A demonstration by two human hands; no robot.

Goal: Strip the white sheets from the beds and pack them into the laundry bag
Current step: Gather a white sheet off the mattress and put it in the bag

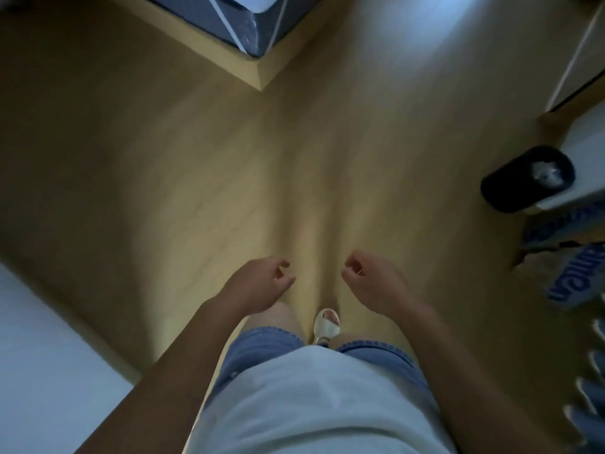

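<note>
- Left hand (257, 285): held out in front of the body at about waist level, palm down, fingers loosely curled and apart from the thumb. It grips nothing.
- Right hand (371, 283): level with the left hand and just beside it, with a narrow gap of floor (294, 158) between them. The fingers are loosely curled and it holds nothing.
- Bed: one corner of a dark mattress (258, 31) lies well ahead of both hands, slightly to the left-hand side, on a pale wooden base (258, 72).
- Task item: a white covering (258, 1) shows on top of the mattress at that corner, well apart from both hands. White elastic straps (226, 21) run across the corner. The blur makes it impossible to say whether this is a sheet or a pad.
- Pale surface (39, 355): behind and to the outside of the left hand; its nature cannot be told.
- Black bin (520, 181): ahead of and well to the outside of the right hand, with something white and crumpled (545, 173) inside.
- Packaging with blue lettering (569, 280): level with the right hand, well outside it; the print is unreadable.
- Person: white sandal (327, 324) on the floor below the gap between the hands; denim shorts (258, 348) and a white shirt (311, 404) nearer the camera.
</note>
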